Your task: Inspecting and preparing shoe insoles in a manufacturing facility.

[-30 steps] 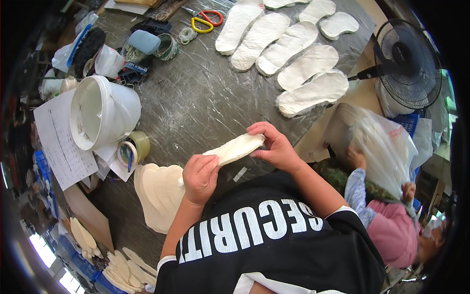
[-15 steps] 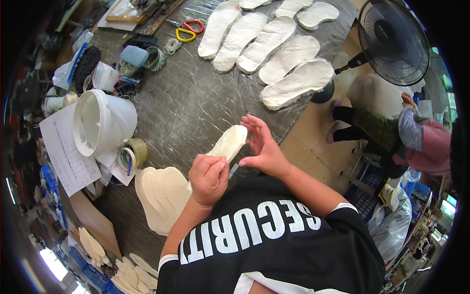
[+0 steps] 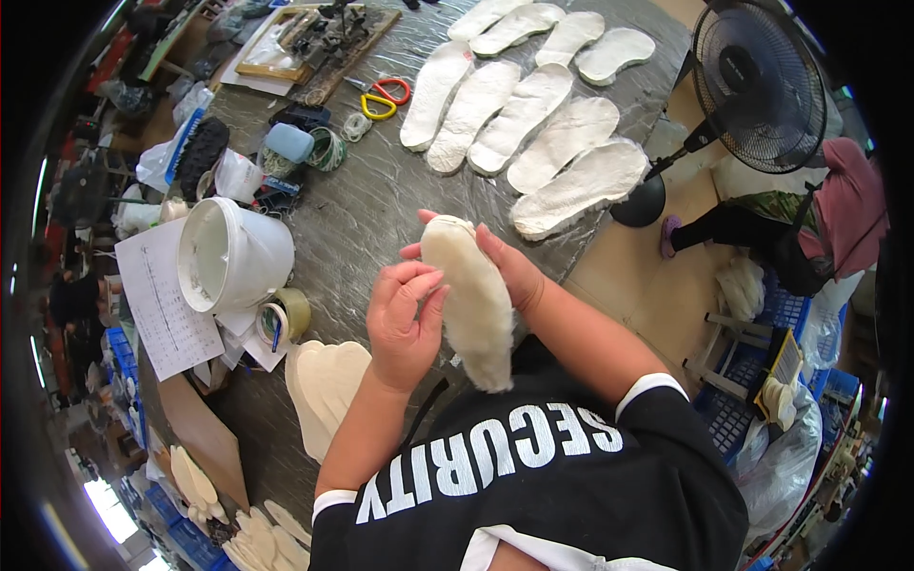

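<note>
A cream, fuzzy insole (image 3: 468, 295) is held up in front of my chest, its rounded end pointing away from me and its furry face showing. My right hand (image 3: 509, 266) is closed on it at the far end, thumb at the right edge, with fingertips emerging from behind on the left. Just left of the insole is my left hand (image 3: 405, 328), its fingers loosely bent and thumb apart, with nothing visible in them. Beside my left forearm lies a stack of flat cream insole pieces (image 3: 324, 395).
Several white fleecy insoles (image 3: 519, 119) lie in rows across the table. At left stand a white bucket (image 3: 262, 257), tape rolls (image 3: 293, 309) and a written sheet (image 3: 162, 305). Scissors (image 3: 379, 98) lie farther back. A black fan (image 3: 759, 86) and another person (image 3: 843, 209) are at right.
The insole has turned from slanting away to nearly upright, its furry face now showing. My right hand has taken hold of it; my left hand has let go. The other person has moved right.
</note>
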A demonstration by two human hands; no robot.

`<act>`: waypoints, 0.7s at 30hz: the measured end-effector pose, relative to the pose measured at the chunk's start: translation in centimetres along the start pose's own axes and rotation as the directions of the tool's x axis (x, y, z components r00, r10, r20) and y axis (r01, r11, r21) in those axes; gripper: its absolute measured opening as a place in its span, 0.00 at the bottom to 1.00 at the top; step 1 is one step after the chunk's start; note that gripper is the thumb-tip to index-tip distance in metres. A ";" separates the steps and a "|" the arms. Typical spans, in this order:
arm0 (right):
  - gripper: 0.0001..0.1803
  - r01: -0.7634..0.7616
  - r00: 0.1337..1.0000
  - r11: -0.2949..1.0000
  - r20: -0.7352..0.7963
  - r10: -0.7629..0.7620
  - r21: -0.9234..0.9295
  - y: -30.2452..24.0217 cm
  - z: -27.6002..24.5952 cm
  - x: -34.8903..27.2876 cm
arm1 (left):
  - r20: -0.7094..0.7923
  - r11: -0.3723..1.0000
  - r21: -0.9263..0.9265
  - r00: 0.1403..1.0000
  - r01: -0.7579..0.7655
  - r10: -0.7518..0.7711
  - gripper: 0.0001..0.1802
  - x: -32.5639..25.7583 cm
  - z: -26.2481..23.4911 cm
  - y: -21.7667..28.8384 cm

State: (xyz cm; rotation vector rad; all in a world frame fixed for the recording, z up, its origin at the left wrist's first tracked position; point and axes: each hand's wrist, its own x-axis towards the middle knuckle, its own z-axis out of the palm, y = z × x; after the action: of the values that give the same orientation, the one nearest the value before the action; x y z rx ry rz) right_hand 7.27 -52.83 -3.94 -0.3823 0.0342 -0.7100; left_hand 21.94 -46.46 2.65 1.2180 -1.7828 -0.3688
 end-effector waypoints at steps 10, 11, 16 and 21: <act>0.37 -0.500 0.865 0.852 -0.119 0.487 -0.154 -1.0 3.3 -1.2 | -0.049 0.977 0.209 0.997 -0.046 0.057 0.10 0.9 -3.6 1.7; 0.36 -0.544 0.837 0.821 -0.181 0.517 -0.173 -0.7 3.4 -1.5 | -0.005 0.971 0.234 0.999 -0.047 0.049 0.10 0.5 -3.7 1.8; 0.35 -0.637 0.771 0.740 -0.208 0.602 -0.218 0.7 3.0 -2.3 | 0.087 0.956 0.295 0.996 0.003 -0.030 0.10 -1.2 -3.9 2.0; 0.33 -0.649 0.760 0.708 -0.215 0.613 -0.276 2.0 2.1 -2.8 | 0.121 0.945 0.324 0.989 0.042 -0.085 0.10 -2.8 -3.9 2.2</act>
State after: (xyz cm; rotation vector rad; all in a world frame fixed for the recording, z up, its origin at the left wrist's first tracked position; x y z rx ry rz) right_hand 6.70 -48.97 -2.96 -0.6204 0.3818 -0.0230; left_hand 24.08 -42.17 4.76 1.5114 -1.9761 -0.2038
